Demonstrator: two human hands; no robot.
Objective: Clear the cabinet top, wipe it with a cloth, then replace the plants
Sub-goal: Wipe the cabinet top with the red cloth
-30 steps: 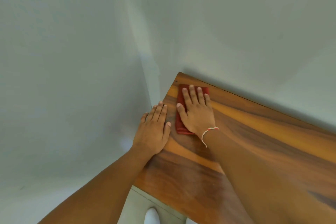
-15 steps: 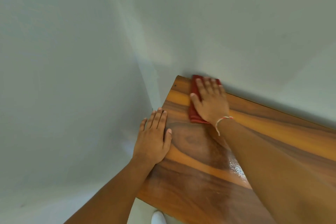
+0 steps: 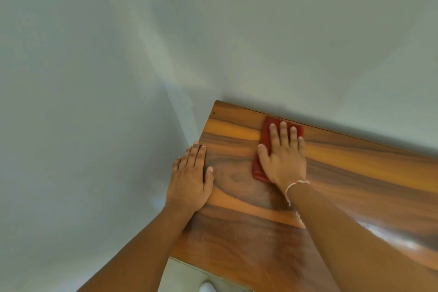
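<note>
The right hand lay flat, palm down, on a folded red cloth, fingers spread and straight rather than curled, pressing it against the wooden cabinet top without clenching it. The cloth sat near the back edge of the top, its far end touching or nearly touching the pale wall at about 12 o'clock from the hand; its near left corner showed beside the thumb at about 8 o'clock. A thin bracelet circled the right wrist. The left hand rested open and flat at the left edge of the cabinet top, at roughly 9 o'clock from the cloth and well apart from it, holding nothing, its outer fingers overhanging the edge. A glossy sheen showed on the wood at about 4 o'clock from the cloth, beside the right forearm.
</note>
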